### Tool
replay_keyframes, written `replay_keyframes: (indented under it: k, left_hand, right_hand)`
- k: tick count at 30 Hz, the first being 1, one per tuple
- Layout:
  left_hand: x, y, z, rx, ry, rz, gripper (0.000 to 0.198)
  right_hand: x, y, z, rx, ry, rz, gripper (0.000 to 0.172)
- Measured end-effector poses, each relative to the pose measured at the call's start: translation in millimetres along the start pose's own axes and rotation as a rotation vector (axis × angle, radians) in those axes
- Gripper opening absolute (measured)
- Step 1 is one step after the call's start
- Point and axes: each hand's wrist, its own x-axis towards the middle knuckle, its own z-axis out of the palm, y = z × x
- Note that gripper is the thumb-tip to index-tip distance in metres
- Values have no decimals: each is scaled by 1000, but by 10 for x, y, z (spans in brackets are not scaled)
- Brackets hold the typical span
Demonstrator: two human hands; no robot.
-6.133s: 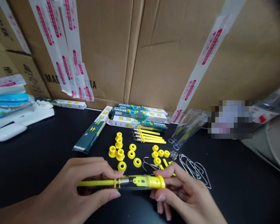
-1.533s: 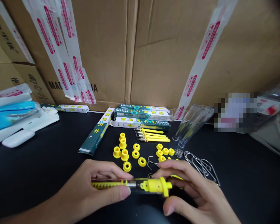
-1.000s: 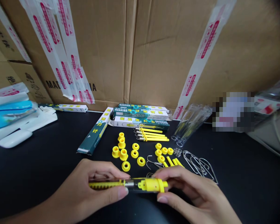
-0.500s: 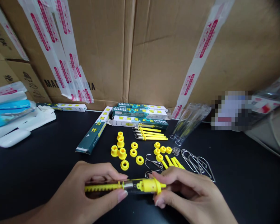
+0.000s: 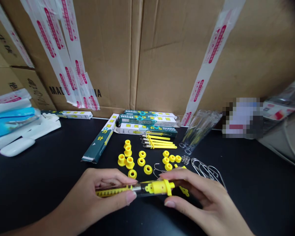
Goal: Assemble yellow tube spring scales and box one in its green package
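A clear tubular spring scale (image 5: pixel 140 189) lies level between my two hands, with a printed yellow scale strip, a metal-coloured section and a yellow flanged end cap (image 5: pixel 162 187). My left hand (image 5: pixel 105 193) grips its left part between thumb and fingers. Around the cap end, my right hand (image 5: pixel 199 200) has its fingers apart, the index finger at the cap's upper edge and the thumb just below it. Behind my right hand, a yellow strip end (image 5: pixel 184 191) shows partly. Wire hooks (image 5: pixel 207 168) lie beyond that hand, partly covered.
Yellow flanged sleeves (image 5: pixel 129 162), rings (image 5: pixel 147 169), small caps (image 5: pixel 172 158) and springs (image 5: pixel 186 159) lie on the black table. Behind them are yellow rods with metal ends (image 5: pixel 159 143), clear tubes (image 5: pixel 199 129) and printed boxes (image 5: pixel 147 129). Cardboard (image 5: pixel 113 59) stands at the back.
My right thumb and fingers have loosened and spread from the yellow cap. The spring scale has shifted slightly up and right with my left hand. The camera view has moved a little.
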Motion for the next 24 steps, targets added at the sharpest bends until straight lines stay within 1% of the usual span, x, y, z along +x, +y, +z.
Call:
replay_keyframes:
  k: [2, 3, 4, 6, 8, 9, 11, 14, 16, 18, 20, 24]
  left_hand:
    - [2, 4, -9, -7, 5, 3, 19]
    - [3, 4, -13, -2, 8, 1, 19]
    - [4, 3, -16, 9, 10, -1, 20]
    - [2, -5, -20, 28, 20, -8, 20]
    - [-4, -22, -22, 37, 31, -8, 20]
    - [-9, -31, -23, 38, 37, -4, 20]
    - [-20, -46, -28, 46, 42, 4, 21]
    - [-28, -52, -44, 74, 13, 12, 24]
    - [-26, -48, -57, 94, -9, 9, 27]
    - [-19, -46, -66, 103, -15, 2, 28]
    - [-14, -46, -69, 113, -13, -1, 28]
    - [-15, -55, -63, 142, -20, 4, 30]
  right_hand:
    - [-11, 15, -48, -32, -11, -59, 41]
    - [-16, 23, -70, -41, -5, -75, 44]
    - [-16, 33, -89, -51, 13, -78, 41]
    - [8, 61, -117, -96, 63, -48, 25]
    - [63, 100, -140, -203, 129, -16, 15]
    - [96, 122, -150, -273, 159, -19, 14]
    - [156, 167, -171, -408, 187, -74, 12]
    - [194, 216, -190, -543, 166, -186, 12]
    - [186, 232, -184, -595, 154, -220, 10]
    - [168, 240, -160, -623, 153, -212, 15]
    - [154, 245, -121, -630, 153, -173, 20]
    - [148, 261, -37, -620, 148, -79, 21]
